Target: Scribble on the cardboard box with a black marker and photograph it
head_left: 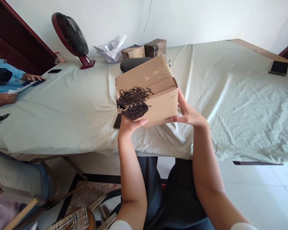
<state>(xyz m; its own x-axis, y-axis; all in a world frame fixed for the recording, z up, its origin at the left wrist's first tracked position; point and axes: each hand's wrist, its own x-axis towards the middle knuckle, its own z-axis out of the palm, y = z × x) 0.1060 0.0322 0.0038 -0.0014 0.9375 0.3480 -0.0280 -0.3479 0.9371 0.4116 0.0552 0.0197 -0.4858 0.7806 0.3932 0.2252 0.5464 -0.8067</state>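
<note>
A brown cardboard box (156, 95) is held tilted above the cloth-covered table, between my two hands. Black scribbles cover its left corner, where the cardboard looks torn or dented. My left hand (131, 126) grips the lower left edge, thumb on the near face and the other fingers hidden beneath. On the right side, my right hand (188, 111) presses against the box with its thumb along the bottom edge and its fingers up the side. Partly covered by the box and my left hand, a dark flat object (117, 122) lies on the cloth.
Behind the box lies a dark rounded object (134, 64). Two more cardboard boxes (158, 47), a bag of papers (110, 54) and a fan (72, 38) stand along the wall. A person (9, 80) sits at the left holding paper. A phone (278, 68) lies at right.
</note>
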